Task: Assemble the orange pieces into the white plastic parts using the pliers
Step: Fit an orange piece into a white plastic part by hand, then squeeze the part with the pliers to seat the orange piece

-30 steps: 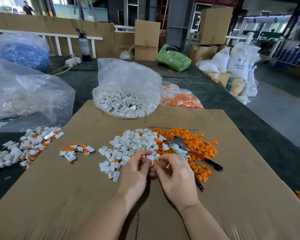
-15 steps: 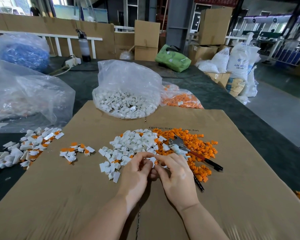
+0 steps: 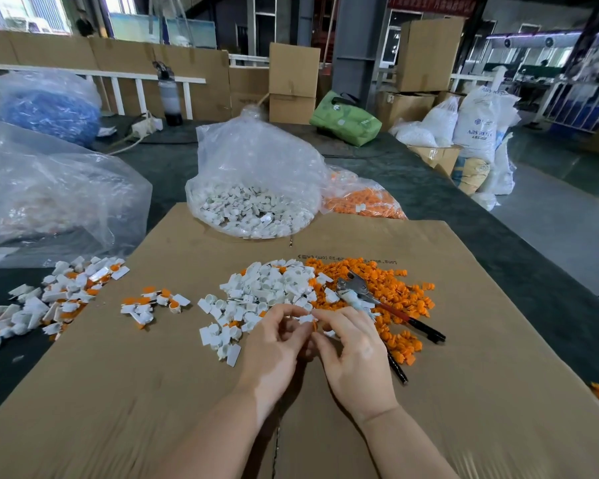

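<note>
We are pinching a white part (image 3: 306, 318) with our left hand (image 3: 274, 344), fingers curled round it at the near edge of the white pile (image 3: 270, 288). Our right hand (image 3: 355, 354) is meeting it, fingertips pinching the same part; a bit of orange shows between them. The pliers (image 3: 377, 302) are lying unheld on the orange pile (image 3: 391, 299), just beyond. We are risking a crooked fit by hand, or fumbling the small part into the loose pile.
</note>
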